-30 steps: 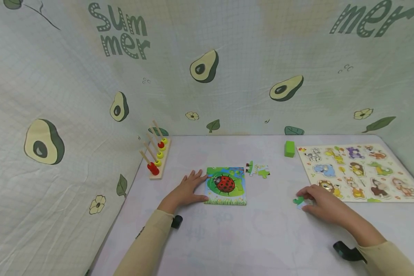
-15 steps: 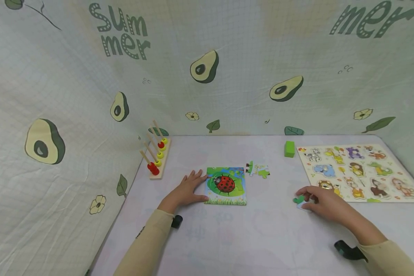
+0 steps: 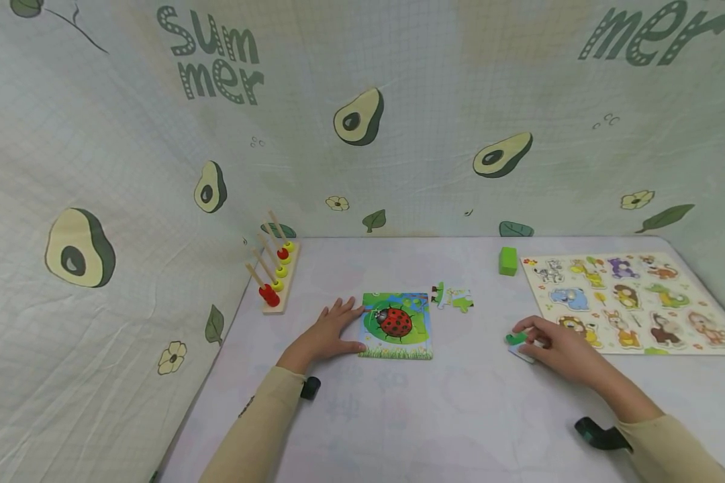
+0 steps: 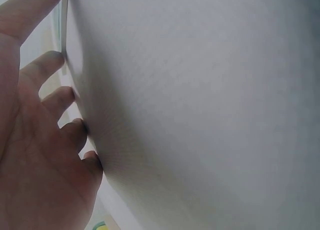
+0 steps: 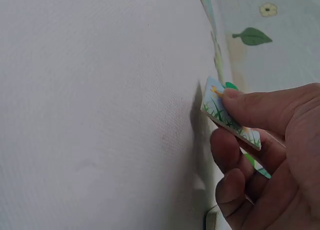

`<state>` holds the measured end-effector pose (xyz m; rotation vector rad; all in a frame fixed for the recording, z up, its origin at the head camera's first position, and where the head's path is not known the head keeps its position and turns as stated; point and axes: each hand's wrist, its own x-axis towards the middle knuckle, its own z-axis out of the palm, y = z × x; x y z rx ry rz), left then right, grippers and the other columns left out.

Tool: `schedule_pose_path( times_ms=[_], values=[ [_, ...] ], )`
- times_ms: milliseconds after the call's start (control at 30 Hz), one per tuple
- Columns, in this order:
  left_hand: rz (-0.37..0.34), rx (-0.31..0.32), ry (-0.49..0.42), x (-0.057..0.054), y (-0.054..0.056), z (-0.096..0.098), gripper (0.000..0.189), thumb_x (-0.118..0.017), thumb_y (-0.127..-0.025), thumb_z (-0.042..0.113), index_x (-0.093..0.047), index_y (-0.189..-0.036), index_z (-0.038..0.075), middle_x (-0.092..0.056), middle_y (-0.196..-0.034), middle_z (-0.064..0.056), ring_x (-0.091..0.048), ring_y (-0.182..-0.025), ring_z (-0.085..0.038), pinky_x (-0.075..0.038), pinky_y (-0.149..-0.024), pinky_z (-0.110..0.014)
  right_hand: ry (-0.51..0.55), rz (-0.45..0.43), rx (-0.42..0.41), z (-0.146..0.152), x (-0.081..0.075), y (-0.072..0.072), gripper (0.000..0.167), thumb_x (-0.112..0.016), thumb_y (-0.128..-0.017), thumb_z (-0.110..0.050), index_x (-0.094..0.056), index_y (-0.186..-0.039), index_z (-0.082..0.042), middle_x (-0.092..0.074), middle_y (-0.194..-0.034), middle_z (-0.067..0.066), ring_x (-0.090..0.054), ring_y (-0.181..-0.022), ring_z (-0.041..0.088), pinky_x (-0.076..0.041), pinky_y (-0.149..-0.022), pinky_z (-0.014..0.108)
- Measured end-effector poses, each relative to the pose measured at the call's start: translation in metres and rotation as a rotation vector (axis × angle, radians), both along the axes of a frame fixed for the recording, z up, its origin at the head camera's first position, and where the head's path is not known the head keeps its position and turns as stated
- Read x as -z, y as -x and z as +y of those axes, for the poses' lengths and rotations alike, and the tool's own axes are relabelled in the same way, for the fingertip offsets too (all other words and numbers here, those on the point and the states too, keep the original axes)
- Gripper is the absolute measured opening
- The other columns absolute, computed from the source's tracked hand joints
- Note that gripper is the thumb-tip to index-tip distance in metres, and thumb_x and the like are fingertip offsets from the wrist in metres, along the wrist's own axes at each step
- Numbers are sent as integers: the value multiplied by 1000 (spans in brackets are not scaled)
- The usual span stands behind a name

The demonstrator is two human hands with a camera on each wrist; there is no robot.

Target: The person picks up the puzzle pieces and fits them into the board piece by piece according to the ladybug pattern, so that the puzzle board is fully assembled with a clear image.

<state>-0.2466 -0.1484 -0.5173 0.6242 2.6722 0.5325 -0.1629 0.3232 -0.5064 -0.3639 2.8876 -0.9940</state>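
My left hand [image 3: 325,335] rests on the table with its fingers spread, thumb and fingertips touching the left edge of a square ladybug puzzle [image 3: 395,326]. In the left wrist view the fingers [image 4: 52,97] lie straight or slightly bent against the surface. My right hand [image 3: 558,349] pinches a puzzle piece [image 5: 225,110] with green grass and pale blue on it, between thumb and fingers. The piece is tilted and lifted a little off the table. Two loose puzzle pieces [image 3: 461,300] lie just right of the ladybug puzzle's upper corner.
A wooden peg stand [image 3: 274,305] with red and yellow beads is at the back left. The green block [image 3: 507,261] stands at the back right, beside an animal puzzle board [image 3: 634,303]. A patterned cloth [image 3: 423,194] hangs behind the table.
My right hand has moved slightly to the left and up with the puzzle piece, which is now turned more. The left hand and the ladybug puzzle have stayed in place.
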Motion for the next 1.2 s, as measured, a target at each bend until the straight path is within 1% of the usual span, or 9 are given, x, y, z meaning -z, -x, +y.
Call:
schedule_pose_path(
  times_ms=[133, 300, 367, 467, 533, 633, 800, 1033, 1200],
  values=[
    [2, -1, 6, 1, 0, 0, 89, -75, -87, 55, -34, -160, 28, -16, -170, -2, -2, -157, -28, -2, -126, -49, 22, 1, 23, -4, 0, 0, 24, -74, -95, -21, -65, -117, -17, -63, -88, -5, -45, -66, 8, -34, -55, 25],
    [3, -5, 3, 1, 0, 0, 88, -76, -86, 55, -35, -160, 28, -17, -170, -2, -3, -157, -28, -2, -126, -49, 44, -34, 53, -9, -1, 1, 25, -71, -96, -17, -63, -119, -12, -65, -93, -1, -53, -71, 8, -43, -59, 25],
    [0, -6, 2, 1, 0, 0, 88, -76, -86, 54, -35, -160, 28, -17, -170, -2, -2, -157, -28, -2, -126, -49, 69, -55, 56, -10, 0, 1, 26, -70, -97, -14, -62, -121, -9, -64, -95, 1, -59, -73, 9, -49, -61, 25],
    [-2, -4, 4, 1, 0, 0, 89, -76, -87, 55, -35, -160, 28, -17, -170, -2, -2, -157, -28, -3, -126, -50, 102, -59, 49, -10, 1, 2, 30, -68, -98, -12, -60, -126, -8, -63, -96, 3, -63, -73, 9, -52, -61, 25],
    [-5, -2, 3, 0, 0, 0, 89, -76, -86, 55, -34, -160, 27, -16, -170, -3, -2, -157, -28, -3, -126, -50, 102, -34, 40, -10, 1, 2, 33, -68, -98, -12, -60, -131, -10, -63, -96, 2, -62, -74, 7, -51, -61, 25],
    [-8, 6, -8, -1, 0, -1, 90, -76, -86, 54, -34, -161, 25, -16, -170, -4, -3, -157, -29, -3, -126, -50, 92, 16, 20, -10, 0, 2, 37, -67, -99, -13, -63, -136, -14, -62, -90, -1, -55, -72, 6, -45, -59, 24],
    [-8, 13, -25, -2, -1, -1, 90, -76, -87, 53, -34, -161, 24, -17, -170, -6, -3, -157, -30, -4, -126, -50, 94, 43, 8, -12, -1, 2, 33, -65, -100, -14, -67, -133, -15, -56, -78, -3, -46, -67, 7, -37, -56, 25],
    [0, 12, -28, -1, 0, -1, 89, -76, -87, 53, -35, -160, 24, -18, -169, -5, -4, -157, -30, -4, -126, -51, 98, 56, 11, -16, 1, 4, 33, -68, -97, -12, -65, -129, -12, -62, -90, -1, -54, -72, 5, -46, -60, 25],
    [-2, 12, -23, -1, 0, -1, 89, -76, -87, 53, -35, -160, 24, -17, -170, -5, -4, -157, -30, -3, -126, -50, 107, 39, 25, -19, 1, 5, 34, -70, -96, -12, -64, -130, -12, -62, -92, 1, -56, -74, 7, -47, -61, 25]
  ],
)
